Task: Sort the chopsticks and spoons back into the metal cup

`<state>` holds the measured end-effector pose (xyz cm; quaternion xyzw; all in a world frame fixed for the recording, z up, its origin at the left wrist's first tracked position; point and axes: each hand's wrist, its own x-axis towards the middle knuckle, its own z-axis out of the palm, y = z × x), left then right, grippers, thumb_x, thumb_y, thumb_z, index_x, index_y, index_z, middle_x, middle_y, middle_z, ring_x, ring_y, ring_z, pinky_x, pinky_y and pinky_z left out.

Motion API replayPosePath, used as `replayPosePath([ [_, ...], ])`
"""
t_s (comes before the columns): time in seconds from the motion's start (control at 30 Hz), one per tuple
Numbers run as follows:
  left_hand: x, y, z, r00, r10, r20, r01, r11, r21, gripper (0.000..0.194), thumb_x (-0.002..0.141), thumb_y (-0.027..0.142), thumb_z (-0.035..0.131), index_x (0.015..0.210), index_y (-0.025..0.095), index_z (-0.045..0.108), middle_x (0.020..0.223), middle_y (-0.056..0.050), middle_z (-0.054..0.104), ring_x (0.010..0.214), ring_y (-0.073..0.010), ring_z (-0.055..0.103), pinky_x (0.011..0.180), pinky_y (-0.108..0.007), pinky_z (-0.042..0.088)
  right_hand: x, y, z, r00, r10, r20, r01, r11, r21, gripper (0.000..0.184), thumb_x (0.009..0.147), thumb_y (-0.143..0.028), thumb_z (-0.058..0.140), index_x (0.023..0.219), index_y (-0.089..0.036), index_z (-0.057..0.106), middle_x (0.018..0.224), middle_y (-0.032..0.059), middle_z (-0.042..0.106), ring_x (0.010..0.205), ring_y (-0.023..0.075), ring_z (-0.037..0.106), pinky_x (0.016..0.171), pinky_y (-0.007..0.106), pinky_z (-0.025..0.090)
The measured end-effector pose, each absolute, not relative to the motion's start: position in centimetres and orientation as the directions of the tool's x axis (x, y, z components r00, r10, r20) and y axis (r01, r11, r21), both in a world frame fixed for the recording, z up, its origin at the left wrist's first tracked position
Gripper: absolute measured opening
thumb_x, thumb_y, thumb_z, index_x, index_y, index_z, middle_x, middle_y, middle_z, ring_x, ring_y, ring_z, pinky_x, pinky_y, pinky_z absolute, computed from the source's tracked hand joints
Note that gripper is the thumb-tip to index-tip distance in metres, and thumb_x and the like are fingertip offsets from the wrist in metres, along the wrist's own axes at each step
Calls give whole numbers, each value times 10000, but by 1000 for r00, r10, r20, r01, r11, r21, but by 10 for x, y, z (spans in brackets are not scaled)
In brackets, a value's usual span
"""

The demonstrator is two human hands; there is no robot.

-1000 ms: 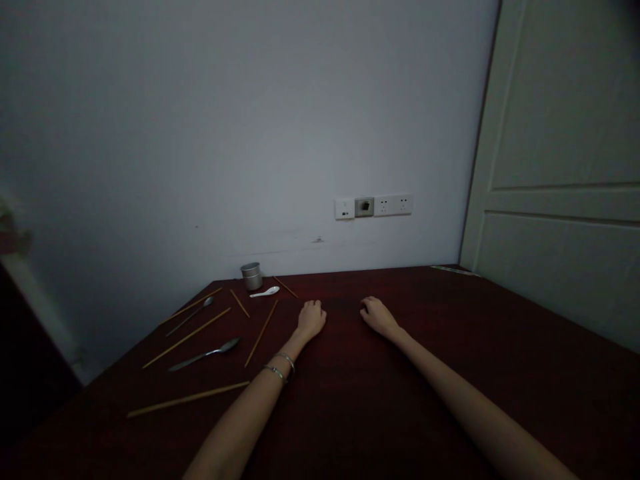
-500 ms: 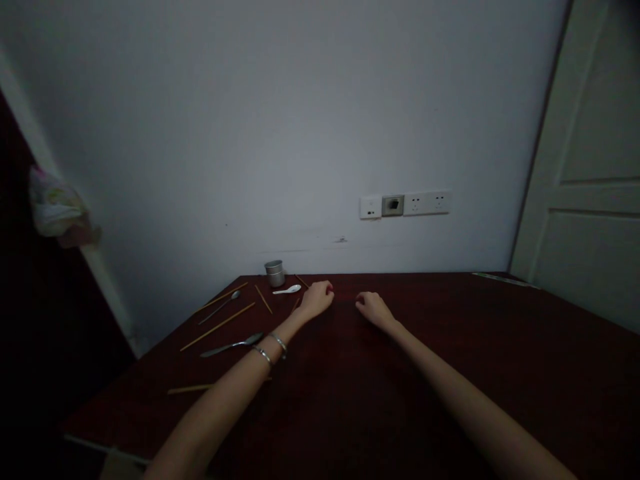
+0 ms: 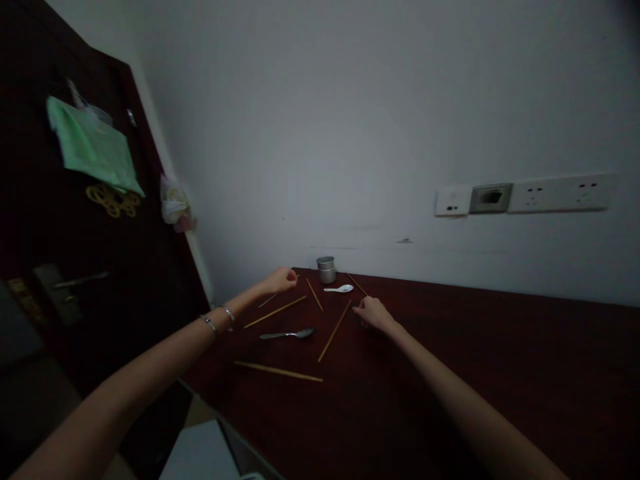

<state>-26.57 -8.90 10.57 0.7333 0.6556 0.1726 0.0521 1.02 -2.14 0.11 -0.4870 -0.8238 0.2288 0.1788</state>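
Note:
My left hand (image 3: 283, 280), with two bracelets on its wrist, reaches over the far left of the table. Its fingers are curled down by a chopstick (image 3: 299, 276), of which only the end shows; a grip on it cannot be made out. A thin spoon handle (image 3: 268, 300) emerges below that hand. My right hand (image 3: 374, 313) has its fingers curled, nothing visible in them, just right of a slanting chopstick (image 3: 335, 331). Between the hands lie a white spoon (image 3: 341, 289) and another chopstick (image 3: 315, 294). Behind them stands a metal cup (image 3: 327, 269).
A metal spoon (image 3: 287, 334) and more chopsticks (image 3: 279, 371) lie nearer on the dark red table (image 3: 425, 393). The wall (image 3: 350, 133) with sockets (image 3: 533, 195) rises behind. At left is a dark door (image 3: 150, 280) with a green cloth bag (image 3: 95, 140); a white surface (image 3: 200, 453) sits below the table edge.
The view has turned left. My left hand has moved left from the middle to the far-left chopstick and spoon. My right hand is now close to the slanting chopstick.

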Motion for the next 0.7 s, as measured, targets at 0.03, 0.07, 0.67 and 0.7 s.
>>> replayPosePath([
  [0.03, -281, -92, 101, 57, 984, 167, 944, -107, 312, 189, 637, 189, 486, 696, 110, 648, 601, -4, 598, 541, -86, 471, 512, -172, 313, 5, -21, 1, -467, 882, 64, 725, 423, -544, 332, 804, -350, 451, 644, -128, 638, 592, 80, 655, 559, 139, 620, 552, 196, 424],
  [0.07, -295, -94, 96, 26, 988, 150, 945, -73, 318, 184, 636, 191, 492, 692, 113, 649, 596, -2, 596, 536, -82, 467, 510, -170, 308, -1, -21, 0, -468, 882, 58, 731, 423, -535, 326, 801, -352, 455, 653, -128, 640, 613, 90, 659, 589, 151, 628, 571, 205, 429],
  [0.67, -375, -88, 1, -132, 990, 55, 957, 113, 269, 223, 653, 298, 533, 752, 137, 651, 721, -23, 628, 634, -127, 541, 549, -189, 361, -53, -30, 0, -407, 913, -18, 870, 381, -314, 419, 781, -428, 426, 1025, -131, 591, 1059, 180, 597, 969, 300, 571, 736, 405, 448],
  [0.7, -374, -86, -2, -119, 991, 60, 962, 100, 255, 225, 654, 302, 535, 758, 140, 651, 728, -22, 630, 642, -126, 544, 557, -188, 364, -54, -30, 0, -400, 916, -17, 873, 375, -310, 417, 782, -423, 427, 1031, -130, 589, 1060, 183, 596, 971, 297, 571, 739, 404, 447],
])
